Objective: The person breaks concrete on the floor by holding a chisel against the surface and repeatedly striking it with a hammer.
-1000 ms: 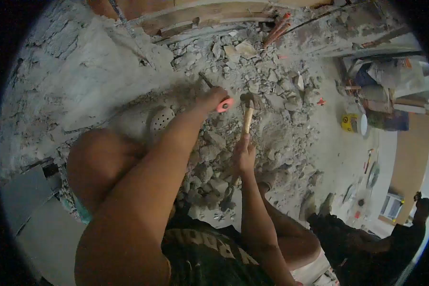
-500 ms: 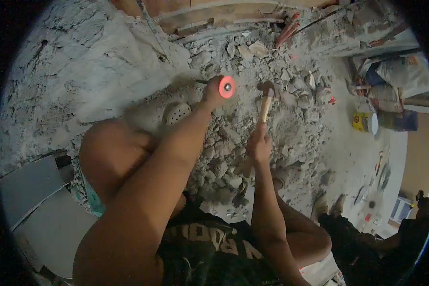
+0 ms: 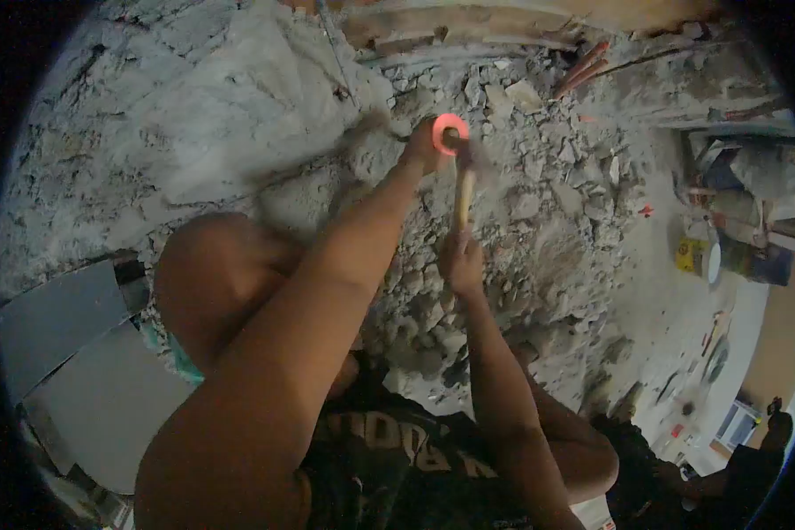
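Observation:
My left hand (image 3: 423, 148) is wrapped round a chisel with a round red hand guard (image 3: 441, 126), held against the rough grey concrete (image 3: 230, 115). Most of the chisel's shaft is hidden behind the hand and guard. In my right hand (image 3: 461, 267) is a hammer with a pale wooden handle (image 3: 465, 201). The hammer's dark head, smeared by motion, is at the chisel's struck end in the middle of the guard. Whether the two touch I cannot tell. Broken rubble (image 3: 433, 309) lies beneath and around both hands.
Red pipes (image 3: 583, 72) stick out at the top. A yellow bucket (image 3: 691, 256) stands on the right, near bags and planks. Grey panels (image 3: 106, 406) lie at lower left. Another person in dark clothes (image 3: 636, 464) is at lower right.
The hammer has swung up and left from beside the chisel to its end. The view has shifted, so the chisel and left hand appear farther right and higher.

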